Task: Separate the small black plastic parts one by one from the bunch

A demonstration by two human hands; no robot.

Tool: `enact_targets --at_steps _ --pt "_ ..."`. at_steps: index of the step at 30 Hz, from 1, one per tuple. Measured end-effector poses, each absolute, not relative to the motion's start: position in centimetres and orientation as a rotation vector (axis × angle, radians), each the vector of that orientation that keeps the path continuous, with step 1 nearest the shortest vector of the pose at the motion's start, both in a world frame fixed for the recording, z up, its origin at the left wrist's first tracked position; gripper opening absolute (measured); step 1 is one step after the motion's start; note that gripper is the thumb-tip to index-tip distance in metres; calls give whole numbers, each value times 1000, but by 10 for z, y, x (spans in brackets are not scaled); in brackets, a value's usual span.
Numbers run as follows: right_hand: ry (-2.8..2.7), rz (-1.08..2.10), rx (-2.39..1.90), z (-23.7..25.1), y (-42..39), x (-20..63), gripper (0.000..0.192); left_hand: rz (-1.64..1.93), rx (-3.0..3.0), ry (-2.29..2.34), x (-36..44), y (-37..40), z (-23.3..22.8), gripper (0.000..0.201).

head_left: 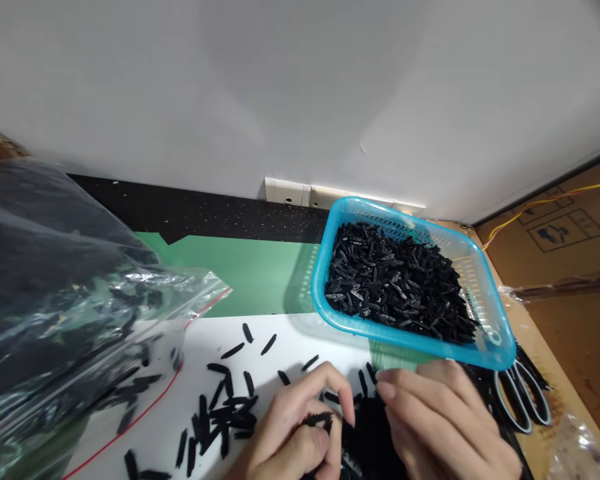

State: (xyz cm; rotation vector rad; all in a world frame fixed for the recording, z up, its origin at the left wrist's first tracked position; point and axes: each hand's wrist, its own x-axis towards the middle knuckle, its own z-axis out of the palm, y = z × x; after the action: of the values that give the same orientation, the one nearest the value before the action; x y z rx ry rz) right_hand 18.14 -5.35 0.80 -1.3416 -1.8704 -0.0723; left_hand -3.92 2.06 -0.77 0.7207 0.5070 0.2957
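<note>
My left hand (295,427) is at the bottom centre, its fingers curled around a small black plastic strip (319,419) pinched at the fingertips. Just to its right lies my right hand (440,420), fingers together, resting over a dark pile of the same black pieces (370,440); whether it holds one is hidden. Several loose black strips (227,407) are scattered on a white sheet (290,333) left of my hands. A blue plastic basket (480,347) full of black pieces sits just behind my right hand.
A large clear zip bag (70,320) with a red seal line, holding more black pieces, lies at the left. Scissors with grey handles (523,400) lie under the basket's near right corner. A green mat (245,273), a white wall and cardboard (570,267) at the right surround the spot.
</note>
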Motion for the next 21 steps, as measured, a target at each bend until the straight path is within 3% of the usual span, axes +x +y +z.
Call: enact_targets --at_steps 2,5,10,15,21 --pt "-1959 113 -1265 7 -52 176 35 292 743 510 -39 19 -7 23" --pt "-2001 270 -1220 4 -47 168 19 283 776 532 -40 16 -8 40" --pt "-1780 694 -1231 5 -39 162 9 267 848 587 -41 15 -11 53" --pt "-1530 936 -1263 11 -38 159 8 256 893 607 -38 14 -6 51" --pt "-1418 956 -1363 12 -43 163 9 270 850 610 -36 16 -1 35"
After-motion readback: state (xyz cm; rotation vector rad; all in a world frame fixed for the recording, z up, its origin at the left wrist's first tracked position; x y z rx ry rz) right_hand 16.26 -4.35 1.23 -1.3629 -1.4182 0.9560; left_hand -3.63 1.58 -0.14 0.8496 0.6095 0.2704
